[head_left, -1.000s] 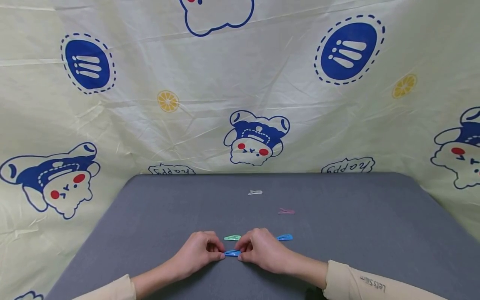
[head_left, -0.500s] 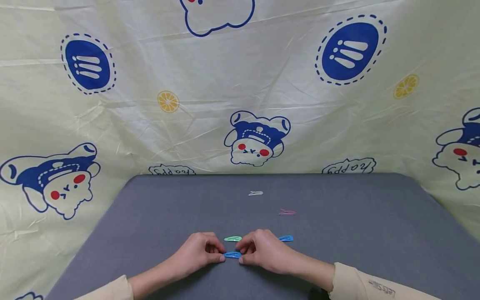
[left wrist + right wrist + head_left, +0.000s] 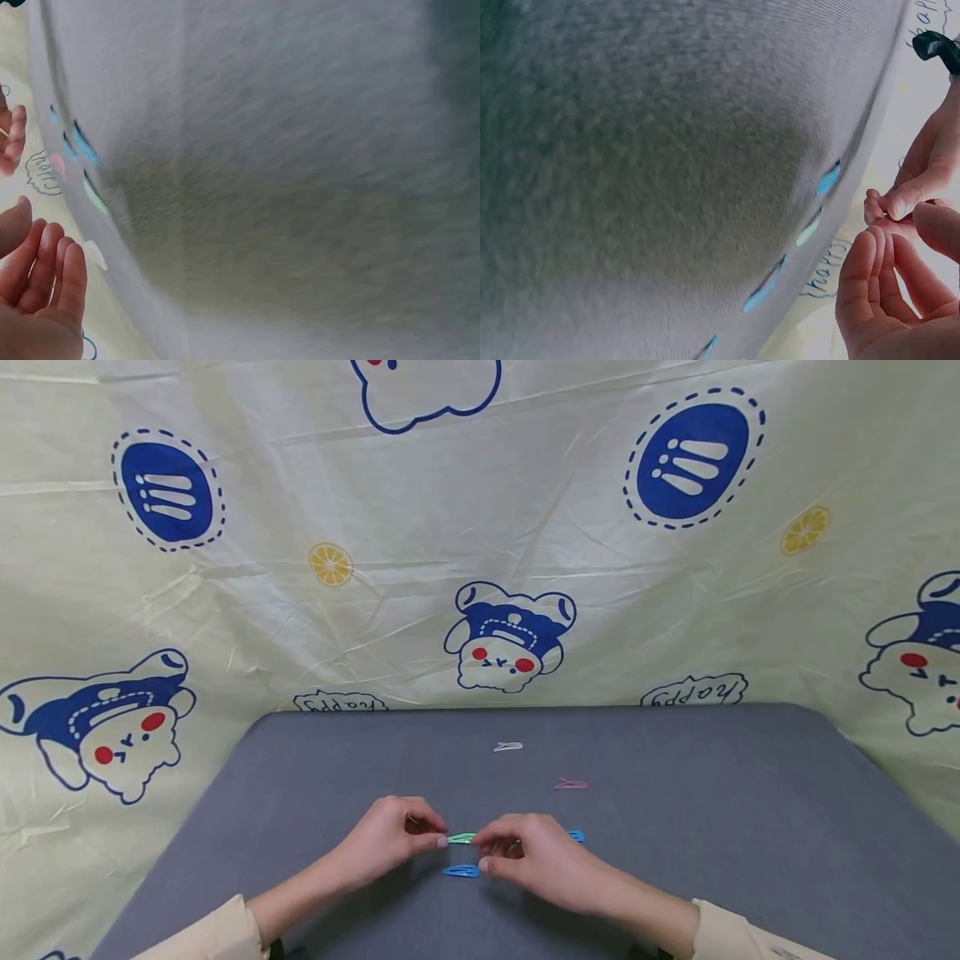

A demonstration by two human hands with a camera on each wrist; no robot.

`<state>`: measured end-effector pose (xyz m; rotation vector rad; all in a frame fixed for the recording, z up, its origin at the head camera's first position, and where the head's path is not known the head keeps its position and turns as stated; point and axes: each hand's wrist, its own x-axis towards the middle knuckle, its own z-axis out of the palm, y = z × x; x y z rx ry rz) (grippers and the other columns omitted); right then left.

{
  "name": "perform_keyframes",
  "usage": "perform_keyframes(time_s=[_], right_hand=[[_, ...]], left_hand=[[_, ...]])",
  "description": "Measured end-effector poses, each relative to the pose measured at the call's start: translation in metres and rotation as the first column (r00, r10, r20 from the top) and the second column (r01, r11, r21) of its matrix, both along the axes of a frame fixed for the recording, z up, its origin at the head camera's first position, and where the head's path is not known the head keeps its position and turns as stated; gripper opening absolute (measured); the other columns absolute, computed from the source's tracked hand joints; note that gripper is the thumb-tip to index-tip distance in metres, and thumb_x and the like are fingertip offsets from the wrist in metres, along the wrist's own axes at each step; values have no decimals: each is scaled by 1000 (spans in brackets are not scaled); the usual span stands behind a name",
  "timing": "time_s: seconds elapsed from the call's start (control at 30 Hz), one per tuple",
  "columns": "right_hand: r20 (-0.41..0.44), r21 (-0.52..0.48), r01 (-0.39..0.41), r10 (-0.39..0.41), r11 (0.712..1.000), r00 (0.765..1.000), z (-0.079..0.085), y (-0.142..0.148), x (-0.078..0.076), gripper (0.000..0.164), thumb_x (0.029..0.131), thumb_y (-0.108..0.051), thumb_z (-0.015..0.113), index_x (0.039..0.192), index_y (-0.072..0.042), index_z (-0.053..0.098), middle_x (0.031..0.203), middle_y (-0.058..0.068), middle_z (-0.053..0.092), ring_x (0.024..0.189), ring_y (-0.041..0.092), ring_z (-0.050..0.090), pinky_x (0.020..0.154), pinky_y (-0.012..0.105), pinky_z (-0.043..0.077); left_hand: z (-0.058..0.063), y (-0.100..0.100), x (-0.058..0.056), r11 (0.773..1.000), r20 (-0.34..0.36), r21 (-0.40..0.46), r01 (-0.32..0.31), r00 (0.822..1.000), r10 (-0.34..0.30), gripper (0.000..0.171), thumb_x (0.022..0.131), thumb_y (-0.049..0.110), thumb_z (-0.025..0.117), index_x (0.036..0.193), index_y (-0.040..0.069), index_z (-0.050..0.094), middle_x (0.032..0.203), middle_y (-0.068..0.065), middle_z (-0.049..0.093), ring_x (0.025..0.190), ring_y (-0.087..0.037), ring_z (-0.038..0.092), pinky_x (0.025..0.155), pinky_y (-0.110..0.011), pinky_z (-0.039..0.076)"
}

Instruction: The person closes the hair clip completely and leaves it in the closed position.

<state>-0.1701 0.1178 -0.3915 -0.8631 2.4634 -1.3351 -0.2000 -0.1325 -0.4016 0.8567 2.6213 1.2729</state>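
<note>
Over the grey table, my left hand (image 3: 392, 835) hovers by the left end of a green hair clip (image 3: 460, 838). My right hand (image 3: 542, 864) stands at that clip's other end, thumb near a blue hair clip (image 3: 461, 871) lying closer to me. In the left wrist view the fingers (image 3: 71, 281) are bent softly, apart from the clips. The right wrist view has the thumb and fingers (image 3: 859, 277) separated, with nothing between them. Another blue hair clip (image 3: 576, 836) is partly covered by my right hand. A third blue clip (image 3: 69, 146) shows in the left wrist view.
Farther back on the grey table (image 3: 337, 760) lie a pink hair clip (image 3: 572, 784) and a white hair clip (image 3: 508, 747). A printed cream curtain (image 3: 405, 510) hangs behind the table's far edge.
Both hands held the ends of the near blue clip before. My left hand has let go and moved away from me to the green clip; my right fingers have spread and shifted slightly forward.
</note>
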Motion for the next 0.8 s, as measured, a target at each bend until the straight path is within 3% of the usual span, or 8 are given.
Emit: perform_keyframes(time_s=[0.4, 0.8], right_hand=[[-72, 54, 83, -79, 995, 994, 13, 24, -12, 21, 94, -23, 69, 113, -15, 71, 103, -4, 68, 88, 8, 60, 79, 29, 52], [-173, 98, 160, -142, 982, 975, 19, 39, -36, 22, 94, -17, 69, 115, -16, 70, 106, 0, 68, 88, 9, 59, 79, 29, 52]], left_hand=[[13, 14, -20, 998, -44, 23, -57, 997, 58, 13, 86, 13, 77, 99, 8, 76, 87, 11, 67, 80, -10, 62, 71, -28, 53], [16, 28, -47, 999, -5, 29, -23, 1000, 23, 19, 90, 20, 74, 103, 6, 75, 92, 6, 69, 86, -13, 63, 78, -30, 53]])
